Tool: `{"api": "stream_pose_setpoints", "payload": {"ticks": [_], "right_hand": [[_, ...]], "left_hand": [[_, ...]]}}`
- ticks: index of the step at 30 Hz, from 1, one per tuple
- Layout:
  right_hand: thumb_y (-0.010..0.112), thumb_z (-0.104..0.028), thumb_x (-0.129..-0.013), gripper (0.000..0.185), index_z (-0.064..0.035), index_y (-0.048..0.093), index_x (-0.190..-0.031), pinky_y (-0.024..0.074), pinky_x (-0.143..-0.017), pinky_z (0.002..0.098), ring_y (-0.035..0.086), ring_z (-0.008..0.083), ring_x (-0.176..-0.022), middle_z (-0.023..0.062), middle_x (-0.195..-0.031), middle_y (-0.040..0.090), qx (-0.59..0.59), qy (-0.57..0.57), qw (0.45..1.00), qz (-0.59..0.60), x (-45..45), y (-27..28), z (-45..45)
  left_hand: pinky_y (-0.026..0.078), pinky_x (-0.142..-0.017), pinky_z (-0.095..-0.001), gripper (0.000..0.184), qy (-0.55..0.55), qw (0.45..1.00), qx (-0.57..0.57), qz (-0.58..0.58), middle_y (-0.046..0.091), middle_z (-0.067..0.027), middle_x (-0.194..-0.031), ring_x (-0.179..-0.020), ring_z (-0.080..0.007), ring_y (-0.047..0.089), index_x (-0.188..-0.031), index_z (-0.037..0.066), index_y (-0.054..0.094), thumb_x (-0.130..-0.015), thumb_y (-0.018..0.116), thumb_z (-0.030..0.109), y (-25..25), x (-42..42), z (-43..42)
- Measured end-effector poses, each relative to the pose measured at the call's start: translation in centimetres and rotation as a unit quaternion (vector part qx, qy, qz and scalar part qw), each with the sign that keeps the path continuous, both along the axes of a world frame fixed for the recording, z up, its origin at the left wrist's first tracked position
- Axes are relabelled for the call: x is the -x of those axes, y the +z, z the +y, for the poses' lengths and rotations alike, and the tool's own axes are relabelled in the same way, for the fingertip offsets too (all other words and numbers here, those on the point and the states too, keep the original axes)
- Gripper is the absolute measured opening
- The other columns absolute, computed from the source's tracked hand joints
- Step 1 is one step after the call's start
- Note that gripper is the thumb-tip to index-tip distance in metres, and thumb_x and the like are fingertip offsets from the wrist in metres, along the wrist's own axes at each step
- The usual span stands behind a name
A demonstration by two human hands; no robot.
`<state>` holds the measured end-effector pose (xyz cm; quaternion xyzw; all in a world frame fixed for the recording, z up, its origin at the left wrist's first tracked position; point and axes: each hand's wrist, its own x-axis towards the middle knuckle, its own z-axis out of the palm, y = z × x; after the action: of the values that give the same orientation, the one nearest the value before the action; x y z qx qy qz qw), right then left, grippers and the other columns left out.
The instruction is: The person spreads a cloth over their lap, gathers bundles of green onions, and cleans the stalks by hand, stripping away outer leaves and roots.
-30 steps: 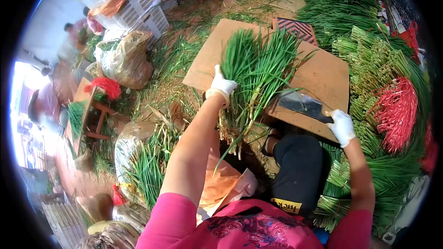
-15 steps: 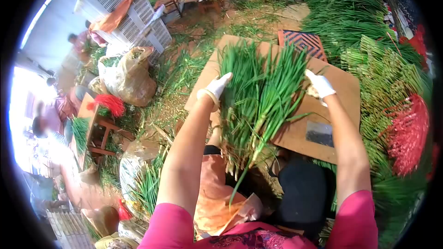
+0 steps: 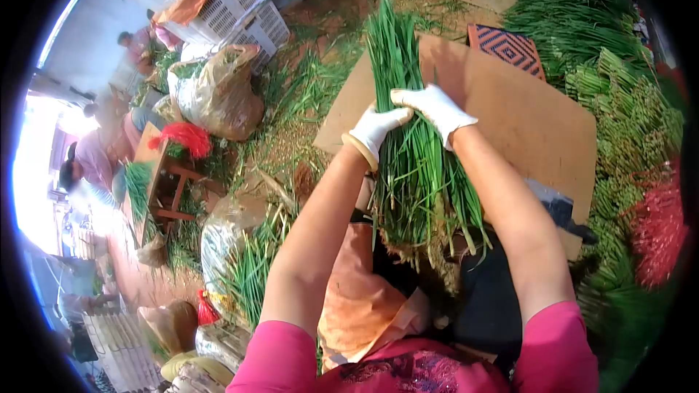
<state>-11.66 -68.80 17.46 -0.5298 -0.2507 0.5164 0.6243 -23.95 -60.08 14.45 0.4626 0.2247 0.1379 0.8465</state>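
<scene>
Left hand (image 3: 378, 129) and right hand (image 3: 435, 108), half-closed, hold greens (image 3: 413, 164); these seem light, soft. Better grip firmer stems (image 3: 429, 211), toward six o'clock.

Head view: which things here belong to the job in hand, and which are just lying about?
Likely part of the job:
Greens, held by the left hand and right hand
Board
Blade, it seems, on the board

Likely just lying about:
Crates
Plastic bag
Patterned panel

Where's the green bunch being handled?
Head view, near centre: the green bunch is between the left hand and right hand, over the left part of the brown board, roots toward the person's lap.
</scene>
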Motion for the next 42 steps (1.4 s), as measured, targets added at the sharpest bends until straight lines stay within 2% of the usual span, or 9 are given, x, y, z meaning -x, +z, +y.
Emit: {"api": "stream_pose_setpoints", "payload": {"ticks": [13,15,20,24,28,33,34,41,42], "right_hand": [[0.066,-0.026,-0.079,0.036,-0.0003,0.061,-0.103,0.0427,-0.086,0.0299,0.058,0.0168,-0.085,0.0071,-0.091,0.062,-0.335,0.070,0.887,-0.311,6.3,29.2,-10.0],[0.067,-0.022,-0.078,0.031,-0.0012,0.062,-0.100,0.0472,-0.075,0.0285,0.059,0.0156,-0.078,0.0069,-0.088,0.063,-0.321,-0.108,0.874,-0.349,8.8,29.2,-9.8],[0.074,-0.018,-0.070,0.042,0.0010,0.059,-0.103,0.0472,-0.083,0.0283,0.061,0.0132,-0.085,0.0069,-0.091,0.066,-0.289,-0.123,0.839,-0.444,3.8,22.9,-9.2],[0.078,-0.024,-0.066,0.058,-0.0002,0.054,-0.112,0.0448,-0.084,0.0279,0.058,0.0138,-0.093,0.0081,-0.101,0.064,-0.172,-0.085,0.921,-0.340,1.9,17.3,-8.1],[0.076,-0.024,-0.069,0.045,0.0003,0.058,-0.103,0.0477,-0.078,0.0264,0.061,0.0116,-0.086,0.0063,-0.091,0.066,-0.138,-0.131,0.864,-0.465,2.8,20.2,-8.3],[0.073,-0.021,-0.070,0.034,-0.0019,0.063,-0.096,0.0452,-0.075,0.0255,0.059,0.0120,-0.081,0.0063,-0.091,0.066,-0.196,-0.147,0.839,-0.486,2.9,20.5,-5.7],[0.065,-0.033,-0.074,0.032,-0.0064,0.064,-0.091,0.0456,-0.070,0.0336,0.062,0.0259,-0.075,0.0125,-0.080,0.065,-0.203,-0.158,0.827,-0.499,2.8,20.4,-5.2],[0.066,-0.012,-0.078,0.014,-0.0017,0.066,-0.088,0.0440,-0.056,0.0240,0.057,0.0084,-0.064,0.0043,-0.072,0.063,-0.246,-0.240,0.876,-0.340,2.2,24.5,-6.6],[0.063,-0.042,-0.075,0.038,-0.0087,0.067,-0.092,0.0463,-0.074,0.0315,0.063,0.0242,-0.077,0.0094,-0.079,0.066,-0.188,-0.205,0.824,-0.493,-0.2,22.3,-6.2]], "left_hand": [[0.056,-0.066,-0.0288,0.027,-0.037,0.949,-0.190,-0.249,0.064,-0.0102,-0.092,-0.077,-0.0185,0.065,-0.106,0.000,0.055,-0.084,0.061,0.015,28.8,5.2,-7.4],[0.054,-0.069,-0.0278,0.035,-0.104,0.909,-0.244,-0.321,0.063,-0.0098,-0.094,-0.079,-0.0178,0.063,-0.110,0.000,0.053,-0.081,0.065,0.017,30.7,5.6,-8.0],[0.046,-0.081,-0.0261,0.034,-0.094,0.875,-0.427,-0.209,0.064,-0.0039,-0.099,-0.090,-0.0125,0.058,-0.103,0.004,0.062,-0.074,0.072,0.019,23.5,2.4,-4.0],[0.046,-0.088,-0.0287,0.058,-0.070,0.931,-0.303,-0.192,0.060,-0.0060,-0.111,-0.096,-0.0133,0.057,-0.121,0.002,0.049,-0.071,0.077,0.013,18.5,0.3,-4.2],[0.050,-0.081,-0.0290,0.049,-0.124,0.940,-0.289,-0.131,0.061,-0.0073,-0.102,-0.090,-0.0146,0.059,-0.115,0.001,0.052,-0.072,0.073,0.004,20.3,-0.2,-3.8],[0.047,-0.081,-0.0305,0.055,-0.089,0.838,-0.539,0.000,0.064,-0.0135,-0.099,-0.091,-0.0184,0.060,-0.110,-0.004,0.055,-0.068,0.076,0.024,18.9,-1.4,-4.5],[0.047,-0.081,-0.0307,0.059,-0.063,0.802,-0.590,0.069,0.064,-0.0143,-0.099,-0.092,-0.0192,0.060,-0.110,-0.004,0.054,-0.066,0.077,0.028,18.8,-1.3,-4.4],[0.035,-0.097,-0.0317,0.064,0.063,0.917,-0.366,-0.143,0.047,-0.0112,-0.131,-0.111,-0.0162,0.050,-0.137,0.002,0.033,-0.083,0.061,0.024,20.3,8.7,-3.4],[0.036,-0.095,-0.0300,0.060,0.099,0.921,-0.348,-0.148,0.049,-0.0100,-0.129,-0.112,-0.0150,0.050,-0.135,0.003,0.036,-0.084,0.059,0.023,19.1,10.0,-2.4]]}}
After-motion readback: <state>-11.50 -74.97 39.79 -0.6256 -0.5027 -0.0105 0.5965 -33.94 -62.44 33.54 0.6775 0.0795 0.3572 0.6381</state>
